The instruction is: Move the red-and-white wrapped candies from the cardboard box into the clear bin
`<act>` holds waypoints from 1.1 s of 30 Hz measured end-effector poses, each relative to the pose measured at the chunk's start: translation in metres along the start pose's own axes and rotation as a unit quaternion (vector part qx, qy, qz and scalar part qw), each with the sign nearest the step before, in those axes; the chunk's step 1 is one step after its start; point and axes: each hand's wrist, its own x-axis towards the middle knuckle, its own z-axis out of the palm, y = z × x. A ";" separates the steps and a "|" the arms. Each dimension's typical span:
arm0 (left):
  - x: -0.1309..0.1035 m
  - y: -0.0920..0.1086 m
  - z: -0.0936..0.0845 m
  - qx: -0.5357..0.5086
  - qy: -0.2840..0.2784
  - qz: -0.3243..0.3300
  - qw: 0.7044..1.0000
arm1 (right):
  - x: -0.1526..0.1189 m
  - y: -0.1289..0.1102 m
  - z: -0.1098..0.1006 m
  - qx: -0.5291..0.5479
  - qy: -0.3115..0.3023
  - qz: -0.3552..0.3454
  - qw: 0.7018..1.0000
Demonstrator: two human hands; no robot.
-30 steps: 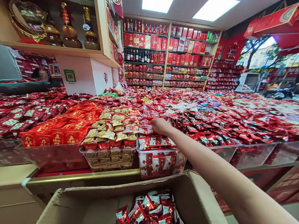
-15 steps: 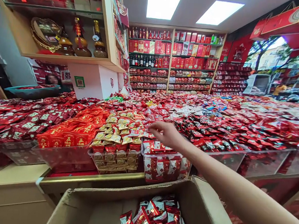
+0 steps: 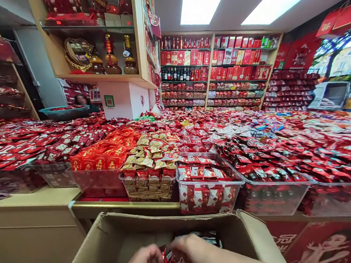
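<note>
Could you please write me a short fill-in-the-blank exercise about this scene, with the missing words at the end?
1. The left hand and right hand are at red packets in a box made of ____.
2. In the picture, the gold packets lie to the ____ of the clear bin of red-and-white packets.
3. The square code on the white pillar has a ____ border.

Missing words: cardboard; left; green.

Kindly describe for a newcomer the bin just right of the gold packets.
At the bottom is an open cardboard box. Beyond its right half stands the clear bin of red-and-white packets. Its rim shows nearly all around, while the gold packets to its left heap above theirs.
</note>
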 end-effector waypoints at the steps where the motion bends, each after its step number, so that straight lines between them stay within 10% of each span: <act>1: 0.005 0.008 0.000 -0.027 0.027 0.020 0.999 | 0.001 -0.004 -0.003 0.081 0.027 0.027 0.996; 10: 0.022 0.052 -0.004 -0.140 0.188 0.130 0.963 | 0.012 -0.030 -0.028 0.437 0.180 0.012 0.881; 22: 0.015 0.041 0.007 -0.195 0.227 0.102 0.949 | 0.004 -0.028 -0.021 0.456 0.213 0.029 0.864; 28: 0.005 0.046 -0.003 -0.369 -0.025 -0.082 0.926 | -0.003 -0.022 -0.025 0.141 0.328 -0.170 0.918; 33: 0.001 0.051 0.002 -0.379 0.034 -0.020 0.924 | -0.006 -0.024 -0.024 0.260 0.357 -0.097 0.892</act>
